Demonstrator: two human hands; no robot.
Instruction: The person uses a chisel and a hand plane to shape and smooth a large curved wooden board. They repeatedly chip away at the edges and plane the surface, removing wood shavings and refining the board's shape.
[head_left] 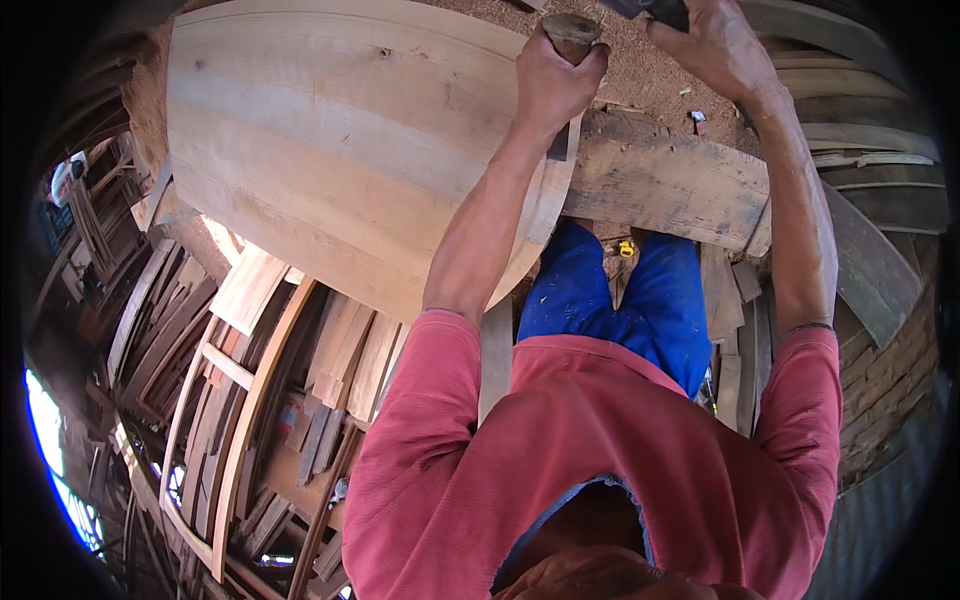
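My left hand (562, 88) is closed around the thick round wooden handle of a chisel (572, 32). Its flat dark blade shows below my wrist, at the right edge of a large pale wooden panel (340, 150) made of joined boards. Up at the top edge, my right hand (712, 48) is closed on a dark hammer (665, 12), which the picture partly cuts off. The hammer is to the right of the chisel handle, apart from it. A rough wooden plank (670, 180) lies beside the panel, in front of my knees.
Sawdust (640, 70) covers the ground beyond the plank. A yellow tape measure (626, 248) shows between my legs. Stacked offcuts and a wooden frame (235, 365) crowd the left. More boards (850, 110) are piled at the right.
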